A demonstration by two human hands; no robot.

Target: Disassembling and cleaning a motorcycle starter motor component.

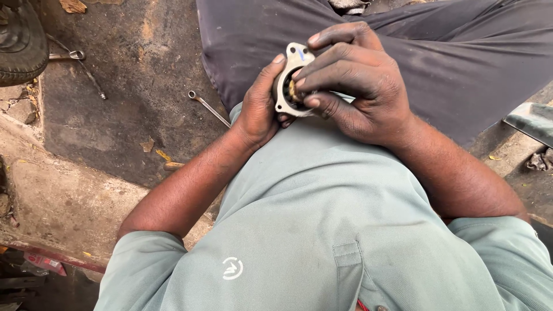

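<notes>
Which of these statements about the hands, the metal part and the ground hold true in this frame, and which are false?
1. Both hands hold the metal flange part. True.
2. The left hand lies flat on the ground. False: it grips the part's left edge.
3. The right hand has fingers across the part's face. True.
4. A wrench lies on the ground beside the dark trouser leg. True.
5. The part rests on the ground. False: it is held above the lap.
</notes>
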